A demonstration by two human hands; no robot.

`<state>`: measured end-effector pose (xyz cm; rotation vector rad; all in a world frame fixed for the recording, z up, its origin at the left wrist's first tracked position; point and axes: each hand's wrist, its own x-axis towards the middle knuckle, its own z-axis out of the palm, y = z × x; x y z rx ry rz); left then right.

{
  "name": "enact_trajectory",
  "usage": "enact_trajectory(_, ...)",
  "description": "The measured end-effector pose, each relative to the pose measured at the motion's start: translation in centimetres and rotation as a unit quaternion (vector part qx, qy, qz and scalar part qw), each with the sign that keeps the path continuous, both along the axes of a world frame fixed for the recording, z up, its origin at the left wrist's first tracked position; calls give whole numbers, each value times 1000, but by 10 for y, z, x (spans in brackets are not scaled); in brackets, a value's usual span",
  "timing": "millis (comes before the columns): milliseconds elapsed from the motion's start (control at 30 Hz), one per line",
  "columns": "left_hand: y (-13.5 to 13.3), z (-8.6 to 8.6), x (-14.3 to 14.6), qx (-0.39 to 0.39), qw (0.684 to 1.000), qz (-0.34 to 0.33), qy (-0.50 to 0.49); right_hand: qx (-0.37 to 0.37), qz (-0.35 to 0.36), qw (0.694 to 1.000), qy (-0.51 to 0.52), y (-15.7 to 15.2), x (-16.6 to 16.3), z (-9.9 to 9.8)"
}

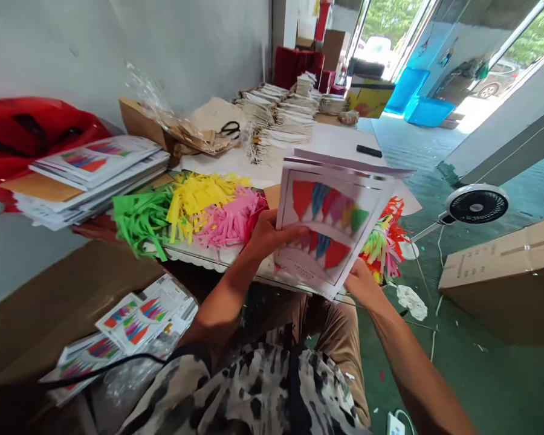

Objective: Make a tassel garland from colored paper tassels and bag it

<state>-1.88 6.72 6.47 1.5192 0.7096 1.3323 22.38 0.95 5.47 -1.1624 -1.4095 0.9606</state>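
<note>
Upright in front of me is a clear plastic packet (pixel 329 229) with a printed card showing two rows of coloured tassels. My left hand (pixel 274 234) grips its left edge, thumb across the front and fingers behind. At the lower right edge is my right hand (pixel 361 279), closed against the packet, most of its fingers hidden behind it. Left of the packet, bunches of cut paper tassels lie along the table edge: green (pixel 141 217), yellow (pixel 194 198) and pink (pixel 229 219). A mixed-colour tassel bunch (pixel 385 241) shows beyond my right hand.
Printed cards are stacked (pixel 95 163) at left, with more packets (pixel 133 320) below. Scissors (pixel 229 128), bundled white strips (pixel 281 112) and a black marker-like object (pixel 369 151) lie on the table (pixel 338 136). A fan (pixel 476 204) and a cardboard box (pixel 503 284) stand at right.
</note>
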Motion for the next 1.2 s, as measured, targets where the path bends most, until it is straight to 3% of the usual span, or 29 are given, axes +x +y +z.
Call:
enact_trajectory(133,-10,0,13,-95,994,45,-32,-14,50,992,118,-24,8,14)
enact_trajectory(267,-28,3,29,-121,992,2,-23,51,-47,993,94,-35,3,20)
enact_trajectory(400,-34,-1,37,-148,980,-36,-131,81,-117,988,58,-39,-5,8)
enact_trajectory(633,-41,-18,47,-262,941,-8,-214,60,-196,978,23,-55,-8,-25)
enact_trajectory(767,-51,-25,50,-255,946,17,-197,59,-151,987,24,-54,-4,-24)
enact_trajectory(933,-59,-30,47,-272,949,-29,-160,75,-204,976,18,-48,5,-18)
enact_trajectory(1200,-60,-24,39,-191,975,44,-103,11,-178,983,45,-67,2,-45)
